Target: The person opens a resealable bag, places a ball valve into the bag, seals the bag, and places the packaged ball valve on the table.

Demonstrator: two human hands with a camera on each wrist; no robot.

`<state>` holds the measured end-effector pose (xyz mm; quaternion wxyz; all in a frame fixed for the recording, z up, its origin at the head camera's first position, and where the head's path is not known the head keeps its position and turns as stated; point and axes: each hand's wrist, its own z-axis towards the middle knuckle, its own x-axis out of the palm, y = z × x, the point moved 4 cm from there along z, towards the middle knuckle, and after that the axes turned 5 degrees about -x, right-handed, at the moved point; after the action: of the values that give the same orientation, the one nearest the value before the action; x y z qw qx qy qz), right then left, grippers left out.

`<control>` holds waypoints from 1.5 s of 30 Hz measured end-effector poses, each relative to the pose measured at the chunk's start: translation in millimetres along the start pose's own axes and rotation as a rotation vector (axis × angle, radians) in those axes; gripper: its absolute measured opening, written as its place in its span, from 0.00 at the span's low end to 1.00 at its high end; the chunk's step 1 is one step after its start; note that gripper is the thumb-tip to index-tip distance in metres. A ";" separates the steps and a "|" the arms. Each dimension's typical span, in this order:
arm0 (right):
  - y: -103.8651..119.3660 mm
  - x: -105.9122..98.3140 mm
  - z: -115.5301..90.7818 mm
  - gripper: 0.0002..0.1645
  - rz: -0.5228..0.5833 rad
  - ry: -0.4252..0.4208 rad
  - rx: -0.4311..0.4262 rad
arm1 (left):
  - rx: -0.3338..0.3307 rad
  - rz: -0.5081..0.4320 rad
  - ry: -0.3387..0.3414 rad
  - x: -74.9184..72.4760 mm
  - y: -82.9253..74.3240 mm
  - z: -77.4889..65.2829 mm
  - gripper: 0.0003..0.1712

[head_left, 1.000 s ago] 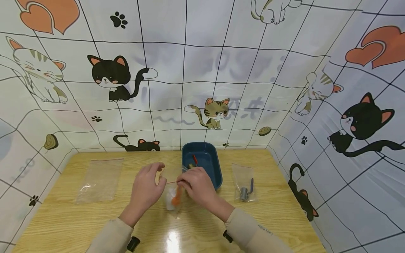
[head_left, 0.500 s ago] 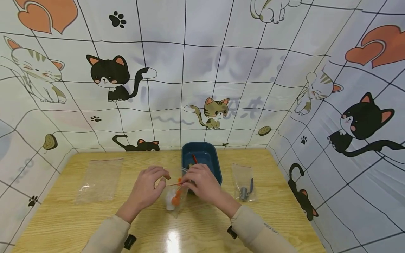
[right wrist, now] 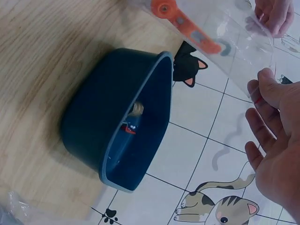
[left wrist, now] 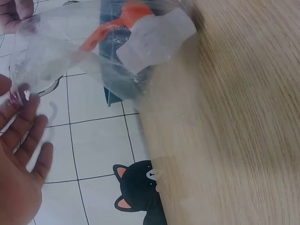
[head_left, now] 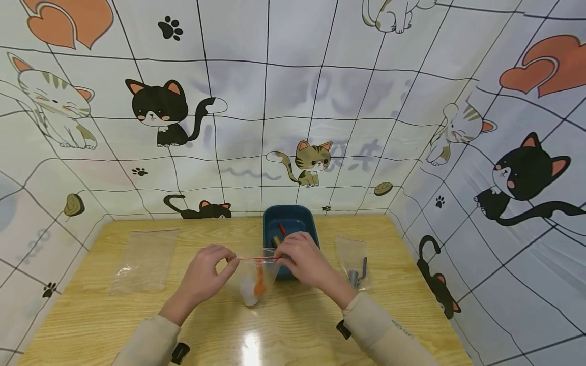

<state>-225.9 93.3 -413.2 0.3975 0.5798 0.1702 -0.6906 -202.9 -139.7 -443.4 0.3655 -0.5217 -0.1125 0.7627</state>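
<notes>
Bag (head_left: pixel 247 270): clear, red-edged; holds white part (head_left: pixel 248 293) and orange part (head_left: pixel 260 288). Position: hanging above table (head_left: pixel 91 325), near bin (head_left: pixel 293 216); bottom contact with table cannot be told. Left hand (head_left: pixel 203 274): pinches one end of the red edge. Right hand (head_left: pixel 306 262): pinches the other end; edge runs straight between. Grey part (head_left: pixel 354 278) at right, in second bag (head_left: pixel 348 250). Flat bag (head_left: pixel 144 259) at left.
</notes>
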 end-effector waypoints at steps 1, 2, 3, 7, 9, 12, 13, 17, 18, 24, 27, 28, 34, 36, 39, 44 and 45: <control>-0.8 -0.9 0.2 0.05 0.002 0.006 -0.003 | -0.005 -0.020 0.007 -0.6 -0.4 -0.3 0.06; -1.6 -1.8 0.4 0.05 0.005 0.012 -0.006 | -0.008 -0.044 0.015 -1.2 -1.1 -0.6 0.07; -2.3 -2.9 0.5 0.05 0.010 0.016 -0.011 | -0.008 -0.077 0.025 -1.8 -2.4 -0.9 0.07; -5.2 -6.6 1.5 0.04 0.052 0.035 -0.011 | 0.017 -0.179 0.062 -4.0 -9.9 -1.6 0.08; -6.3 -7.7 1.8 0.04 0.071 0.040 -0.008 | 0.025 -0.192 0.069 -4.6 -12.4 -1.9 0.06; -7.2 -7.8 2.0 0.04 0.091 0.051 -0.002 | 0.001 -0.170 0.065 -5.6 -12.9 -2.2 0.03; -7.0 -7.8 2.1 0.04 0.102 0.052 -0.002 | -0.008 -0.160 0.063 -5.8 -12.4 -2.3 0.03; -6.1 -5.5 1.6 0.04 0.192 0.070 0.012 | -0.025 -0.136 0.056 -6.6 -10.7 -2.5 0.07; -5.9 -4.5 1.1 0.04 0.215 0.074 0.019 | -0.024 -0.131 0.052 -6.6 -10.3 -2.5 0.07; -5.2 0.2 -1.3 0.12 0.315 0.063 0.064 | -0.017 -0.126 0.030 -5.9 -10.4 -2.7 0.05; -4.8 1.7 -0.1 0.22 0.354 0.066 0.098 | -0.014 -0.125 0.022 -5.6 -11.9 -2.6 0.06; -4.8 2.3 0.4 0.24 0.367 0.072 0.112 | -0.014 -0.124 0.020 -5.4 -12.4 -2.5 0.06; -3.1 5.8 2.3 0.17 0.360 0.102 0.154 | -0.026 -0.120 0.005 -5.1 -14.5 -2.0 0.12; -2.4 6.5 1.9 0.13 0.338 0.094 0.157 | -0.037 -0.114 0.008 -4.7 -14.7 -1.8 0.15; -1.8 7.3 1.7 0.11 0.299 0.070 0.151 | -0.057 -0.112 0.015 -3.7 -14.2 -1.7 0.17; 1.3 7.2 1.5 0.10 0.229 0.056 0.145 | -0.083 -0.142 -0.004 -4.0 -13.0 -3.5 0.18; 2.3 7.2 2.0 0.09 0.226 0.053 0.143 | -0.082 -0.142 -0.012 -4.3 -13.1 -3.6 0.19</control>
<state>-225.6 87.9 -418.8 0.4257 0.6403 0.0645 -0.6361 -193.2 -134.1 -434.6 0.3962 -0.5222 -0.1826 0.7328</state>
